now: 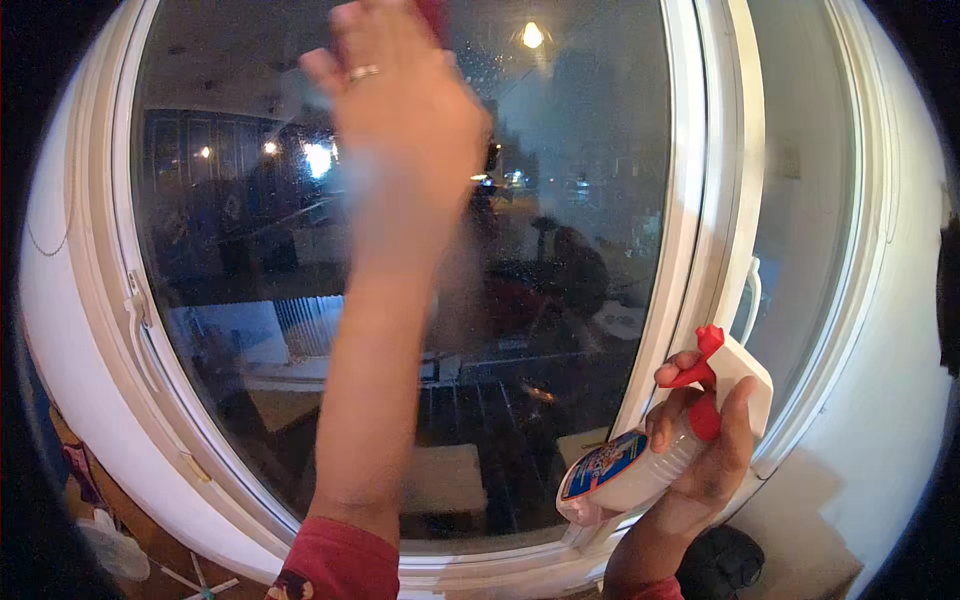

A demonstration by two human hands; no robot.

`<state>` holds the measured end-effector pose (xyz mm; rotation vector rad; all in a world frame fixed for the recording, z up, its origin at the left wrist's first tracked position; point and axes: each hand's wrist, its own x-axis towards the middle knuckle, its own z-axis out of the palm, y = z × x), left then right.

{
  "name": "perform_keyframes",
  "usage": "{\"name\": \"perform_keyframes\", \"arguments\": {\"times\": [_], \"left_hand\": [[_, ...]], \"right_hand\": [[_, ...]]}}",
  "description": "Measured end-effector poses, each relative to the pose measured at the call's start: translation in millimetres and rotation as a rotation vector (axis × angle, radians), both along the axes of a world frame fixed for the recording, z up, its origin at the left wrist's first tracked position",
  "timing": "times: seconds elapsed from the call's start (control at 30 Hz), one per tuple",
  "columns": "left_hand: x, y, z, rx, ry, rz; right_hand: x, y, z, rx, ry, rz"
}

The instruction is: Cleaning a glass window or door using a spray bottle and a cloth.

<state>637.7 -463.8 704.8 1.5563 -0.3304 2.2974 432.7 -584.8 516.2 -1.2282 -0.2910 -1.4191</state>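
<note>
Raised high, my left hand point(409, 82) presses a dark red cloth point(433, 21) against the window pane point(570, 247). A ring is on one finger. The hand and wrist are blurred, and most of the cloth is hidden behind the hand or cut off by the top of the view. My right hand point(716, 442) grips a clear spray bottle point(637, 476) by its neck, tilted, at the lower right corner of the window. The bottle has a white and red trigger head and a blue label with writing. Small droplets dot the glass beside my left hand.
A white window frame point(686, 247) surrounds the pane, with a handle point(139, 330) on its left side and another handle point(752, 300) at right. Lights and room reflections show in the dark glass. Low down are a black object point(724, 562) and a white plastic bag point(116, 547).
</note>
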Motion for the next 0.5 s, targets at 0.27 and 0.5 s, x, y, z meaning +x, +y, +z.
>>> {"name": "perform_keyframes", "arguments": {"times": [0.27,0.5], "left_hand": [[-26.4,-55.3,-47.9,0.519,0.055,-0.235],[-29.4,-42.3,9.3,-0.02,0.129,-0.013]], "right_hand": [[20.1,-16.4,-7.1,0.103,-0.027,0.302],[5.0,-40.6,-17.0,0.059,0.022,0.486]]}}
